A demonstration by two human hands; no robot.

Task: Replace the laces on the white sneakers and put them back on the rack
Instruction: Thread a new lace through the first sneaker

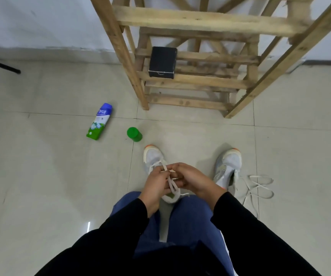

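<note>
Relacing: white sneaker (pixel 153 156) on floor (pixel 61 176), in front of rack (pixel 190 82).
Its lace (pixel 171 185) pinched by left hand (pixel 156 184) and right hand (pixel 192 180) (fingers curled, hands touching); second sneaker (pixel 227 166) stands near, loose lace (pixel 260 186) beside it.

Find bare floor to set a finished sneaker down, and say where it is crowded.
Widest: floor left of the lying bottle. Also between left sneaker and right sneaker up to the rack, and right of the rack beyond the loose lace. Crowded: left hand and right hand pinch a lace over the left sneaker, green cap by its toe.
</note>
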